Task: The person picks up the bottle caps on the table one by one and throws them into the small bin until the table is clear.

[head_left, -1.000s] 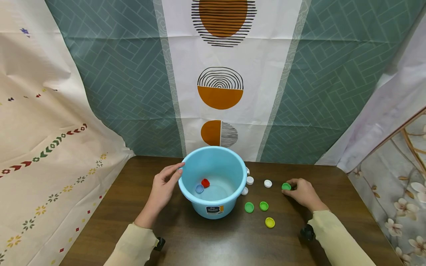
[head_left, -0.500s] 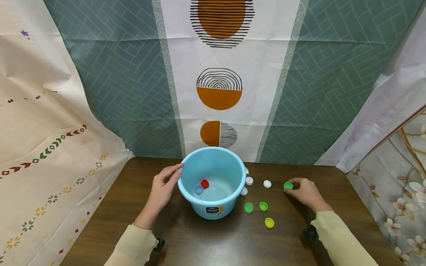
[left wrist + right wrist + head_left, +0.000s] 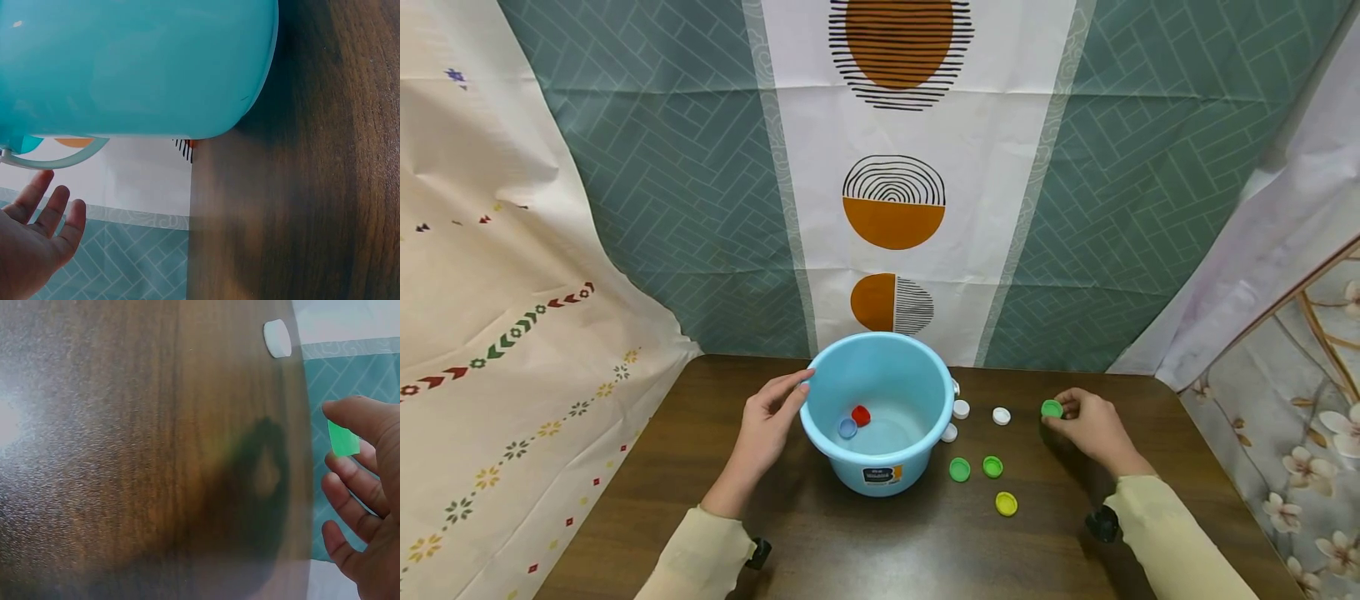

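Note:
A light blue plastic tub (image 3: pixel 883 362) stands on the table in the head view. Inside it lie a red cap (image 3: pixel 861 416) and a blue bottle cap (image 3: pixel 847 428). My left hand (image 3: pixel 767 414) touches the tub's left rim with thumb and fingertips. In the left wrist view, loosely bent fingers (image 3: pixel 56 209) show beside the tub's pale handle (image 3: pixel 62 161); the thumb is out of that frame. My right hand (image 3: pixel 1093 429) pinches a green bottle cap (image 3: pixel 1052 408) between thumb and fingers. It is above the table in the right wrist view, casting a shadow below.
Right of the tub lie several white caps, one apart at the back (image 3: pixel 1002 416). Two green caps, one nearer the tub (image 3: pixel 959 469), and a yellow cap (image 3: pixel 1006 503) lie in front. A patterned cloth (image 3: pixel 895 125) hangs behind the brown table (image 3: pixel 880 558).
My right hand has shifted slightly right and raised the green cap, which now tilts differently in the fingers. The left hand stays at the tub's rim.

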{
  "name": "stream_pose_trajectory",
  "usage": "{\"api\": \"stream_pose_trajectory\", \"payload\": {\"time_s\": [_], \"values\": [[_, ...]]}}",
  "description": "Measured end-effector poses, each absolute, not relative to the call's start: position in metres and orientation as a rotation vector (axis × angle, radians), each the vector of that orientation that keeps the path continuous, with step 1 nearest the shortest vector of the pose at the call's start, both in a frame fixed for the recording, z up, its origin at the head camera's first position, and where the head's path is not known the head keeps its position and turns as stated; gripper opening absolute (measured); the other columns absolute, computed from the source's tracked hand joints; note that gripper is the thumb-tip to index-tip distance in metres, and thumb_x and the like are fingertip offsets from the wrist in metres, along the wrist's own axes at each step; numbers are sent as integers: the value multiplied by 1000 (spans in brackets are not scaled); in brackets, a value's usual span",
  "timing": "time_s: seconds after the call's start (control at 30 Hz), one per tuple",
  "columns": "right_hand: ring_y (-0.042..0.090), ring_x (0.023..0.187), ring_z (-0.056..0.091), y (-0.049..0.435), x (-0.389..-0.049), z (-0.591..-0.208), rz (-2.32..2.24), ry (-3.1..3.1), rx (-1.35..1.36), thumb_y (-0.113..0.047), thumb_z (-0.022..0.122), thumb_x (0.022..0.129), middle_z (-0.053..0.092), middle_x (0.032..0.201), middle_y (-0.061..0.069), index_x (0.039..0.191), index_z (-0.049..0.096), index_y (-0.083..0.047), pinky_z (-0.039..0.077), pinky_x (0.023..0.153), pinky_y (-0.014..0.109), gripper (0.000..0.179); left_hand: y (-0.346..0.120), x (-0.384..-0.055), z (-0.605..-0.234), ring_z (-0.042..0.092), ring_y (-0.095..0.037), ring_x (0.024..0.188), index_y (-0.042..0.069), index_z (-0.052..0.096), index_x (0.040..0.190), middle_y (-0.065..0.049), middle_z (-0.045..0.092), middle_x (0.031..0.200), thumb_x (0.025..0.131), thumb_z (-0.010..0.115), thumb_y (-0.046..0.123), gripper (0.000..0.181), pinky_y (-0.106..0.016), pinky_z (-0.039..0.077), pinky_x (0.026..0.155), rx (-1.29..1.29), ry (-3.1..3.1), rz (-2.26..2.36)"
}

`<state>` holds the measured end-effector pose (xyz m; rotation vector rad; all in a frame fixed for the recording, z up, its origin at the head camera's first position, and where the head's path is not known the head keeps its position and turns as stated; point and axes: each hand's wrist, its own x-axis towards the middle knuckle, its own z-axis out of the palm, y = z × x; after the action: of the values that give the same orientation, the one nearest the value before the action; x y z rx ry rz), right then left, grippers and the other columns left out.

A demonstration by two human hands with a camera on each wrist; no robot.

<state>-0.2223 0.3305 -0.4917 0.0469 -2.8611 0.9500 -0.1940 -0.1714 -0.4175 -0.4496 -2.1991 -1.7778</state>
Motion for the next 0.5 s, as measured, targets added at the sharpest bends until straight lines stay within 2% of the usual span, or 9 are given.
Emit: {"api": "stream_pose_trajectory", "payload": {"time_s": [0.5], "values": [[27,94,64,320,-226,-466,1016,-2801,111,-43,76,85,69,103,10,115,66,-4,54,76,44,50,-172,-194,-418,56,-24,118,0,65,125,-16,61,127,97,62,10,30,-23,49,88,-452,-2209,-1769]]}}
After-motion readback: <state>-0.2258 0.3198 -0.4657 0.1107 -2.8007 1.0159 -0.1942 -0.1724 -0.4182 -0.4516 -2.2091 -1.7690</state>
